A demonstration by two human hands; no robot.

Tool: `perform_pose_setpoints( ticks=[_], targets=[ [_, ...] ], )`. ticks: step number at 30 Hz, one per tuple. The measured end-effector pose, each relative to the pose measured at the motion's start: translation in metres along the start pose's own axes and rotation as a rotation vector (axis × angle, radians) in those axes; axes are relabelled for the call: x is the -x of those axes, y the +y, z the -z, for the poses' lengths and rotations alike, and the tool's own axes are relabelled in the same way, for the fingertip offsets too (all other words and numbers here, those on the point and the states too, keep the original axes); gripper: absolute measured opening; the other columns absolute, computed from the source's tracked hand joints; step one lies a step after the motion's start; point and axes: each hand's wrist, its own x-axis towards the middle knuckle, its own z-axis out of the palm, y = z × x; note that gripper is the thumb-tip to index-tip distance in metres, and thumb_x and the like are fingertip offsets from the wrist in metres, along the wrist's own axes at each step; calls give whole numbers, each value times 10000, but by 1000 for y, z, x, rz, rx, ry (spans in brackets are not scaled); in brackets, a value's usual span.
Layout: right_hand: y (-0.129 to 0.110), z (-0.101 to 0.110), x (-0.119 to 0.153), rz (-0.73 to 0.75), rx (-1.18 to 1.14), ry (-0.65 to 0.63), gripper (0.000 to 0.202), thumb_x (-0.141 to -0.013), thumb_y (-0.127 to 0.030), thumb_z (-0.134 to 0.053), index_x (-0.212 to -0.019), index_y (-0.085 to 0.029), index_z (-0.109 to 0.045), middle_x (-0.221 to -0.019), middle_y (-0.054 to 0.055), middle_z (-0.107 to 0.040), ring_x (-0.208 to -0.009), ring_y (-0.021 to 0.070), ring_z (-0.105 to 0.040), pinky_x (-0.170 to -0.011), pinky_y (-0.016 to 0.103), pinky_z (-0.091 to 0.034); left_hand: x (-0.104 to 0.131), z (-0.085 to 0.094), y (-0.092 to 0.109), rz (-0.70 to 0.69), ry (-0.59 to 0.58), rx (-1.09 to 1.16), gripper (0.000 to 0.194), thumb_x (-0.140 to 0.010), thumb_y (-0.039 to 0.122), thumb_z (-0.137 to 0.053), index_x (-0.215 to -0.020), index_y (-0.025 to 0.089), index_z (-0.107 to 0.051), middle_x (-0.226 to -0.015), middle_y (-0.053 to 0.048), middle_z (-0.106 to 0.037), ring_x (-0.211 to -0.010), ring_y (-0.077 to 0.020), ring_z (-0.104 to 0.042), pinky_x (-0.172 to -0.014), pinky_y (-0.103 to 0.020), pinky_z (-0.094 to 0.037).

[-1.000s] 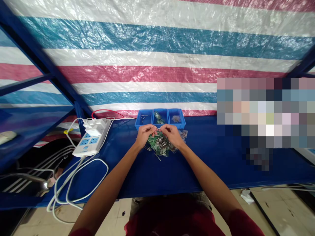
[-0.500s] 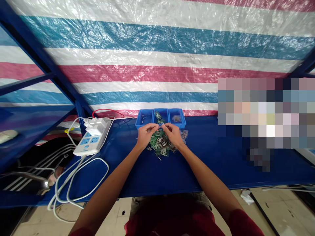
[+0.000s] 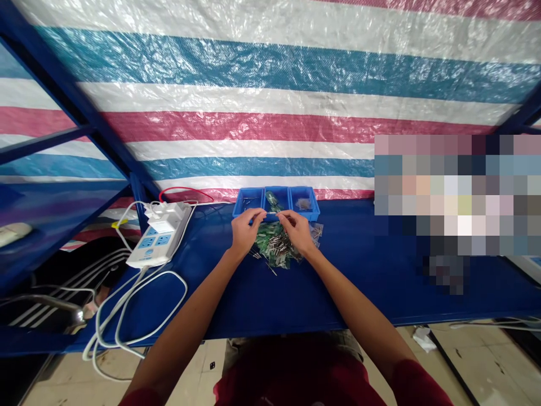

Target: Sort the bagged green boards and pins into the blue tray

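Note:
Over the near edge of the blue bins, my left hand (image 3: 245, 231) and my right hand (image 3: 299, 232) face each other in fingertip pinches. A thin silvery rod (image 3: 271, 212) spans the gap between them, one end at each hand; its exact kind is too small to make out. Below my fingers lies a heap of green pieces (image 3: 266, 239) mixed with slim metal pins (image 3: 279, 246). Clear plastic bits (image 3: 316, 231) lie at the heap's right side, partly behind my right hand.
Three joined blue bins (image 3: 313, 216) stand at the back of the blue table (image 3: 270, 304), holding pins, green pieces and clear bits. On the left sits a white power strip (image 3: 147, 256) with plugs and looped white cables (image 3: 186, 287). A pixelated area covers the right.
My left hand has shifted slightly left, away from my right hand. The gap between the fingertips is wider and more of the thin rod shows. My right hand stays nearly in place.

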Motion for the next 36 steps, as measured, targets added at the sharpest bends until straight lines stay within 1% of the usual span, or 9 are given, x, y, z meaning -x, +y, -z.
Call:
perform_pose_setpoints(
  ticks=[2,3,8,10,14,18,25,32,36],
  targets=[
    [0,1,-1,-20,5,32,297,-870,-440,-524,-918,-191,-680,-775,23,-651,-651,154,-556,-594,269,-430,-10,6,-5,-66,181,-147,268,-947,345,-510,-882,176,-709,-852,-69,-730,-797,-190,-649,-804,-320,-477],
    [0,2,-2,-25,9,41,299,-872,-438,-516,-914,-191,-679,-759,21,-646,-643,153,-555,-592,269,-429,-16,10,-9,-73,224,-235,288,-962,339,-478,-914,175,-709,-887,-88,-729,-851,-211,-641,-845,-351,-458],
    [-2,8,-4,-23,136,84,253,-865,-368,-503,-863,-185,-678,-752,25,-657,-641,161,-560,-624,283,-443,-27,16,-30,-88,-171,-632,318,-967,312,-433,-1100,168,-683,-936,-138,-704,-944,-292,-609,-861,-422,-422],
    [-2,10,-5,0,270,72,200,-843,-307,-524,-843,-183,-680,-776,34,-664,-650,168,-565,-650,296,-450,-22,13,-33,-134,-292,-629,343,-978,286,-392,-1153,164,-661,-977,-132,-696,-954,-273,-613,-867,-396,-431],
    [1,11,-5,66,561,-52,166,-774,-155,-549,-852,-196,-690,-863,52,-664,-751,199,-599,-724,322,-465,-8,4,-31,-280,-531,-479,318,-963,353,-447,-1048,177,-698,-963,-90,-707,-936,-240,-621,-882,-362,-445],
    [4,10,-4,86,645,-95,242,-767,-97,-518,-890,-215,-691,-963,57,-670,-880,218,-614,-786,327,-474,0,-4,-23,-317,-693,-433,295,-923,389,-527,-1019,180,-711,-1061,-85,-712,-1018,-255,-622,-914,-388,-426],
    [3,10,-5,53,629,-60,166,-831,-167,-527,-877,-205,-682,-913,54,-674,-849,211,-615,-785,321,-464,6,-15,-19,-264,-697,-486,286,-907,374,-545,-1050,184,-704,-1076,-79,-716,-1047,-260,-616,-882,-395,-398],
    [4,8,-5,39,630,-71,187,-854,-177,-501,-860,-211,-685,-895,45,-676,-810,193,-605,-762,301,-448,8,-20,-20,-274,-671,-502,234,-899,286,-537,-999,179,-720,-965,-79,-737,-934,-249,-644,-833,-385,-399],
    [4,8,-5,34,622,-43,199,-863,-184,-489,-857,-206,-687,-891,43,-676,-784,183,-597,-755,294,-442,9,-20,-17,-196,-633,-454,227,-893,229,-518,-946,183,-734,-945,-72,-751,-909,-240,-665,-828,-387,-411]
  ],
)
